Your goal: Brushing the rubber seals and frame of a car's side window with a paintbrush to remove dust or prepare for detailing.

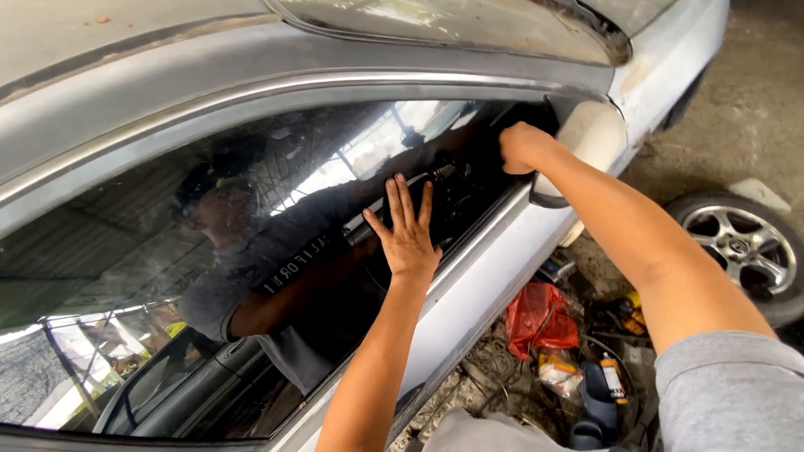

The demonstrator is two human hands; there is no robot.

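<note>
A grey car door fills the view, with its dark tinted window glass (218, 276) reflecting a person in a grey shirt. My left hand (408, 226) lies flat on the glass with its fingers spread, close to the lower window sill (481, 243). My right hand (521, 146) is closed into a fist at the front corner of the window, next to the white side mirror (590, 134). Whether it grips anything there is hidden by the fist itself.
A loose car wheel (745, 247) lies on the ground at the right. Below the door lie a red bag (538, 318), small bottles (613, 377), a dark sandal (599, 406) and tangled cables. The grey roof (126, 75) and windscreen (452, 25) are above.
</note>
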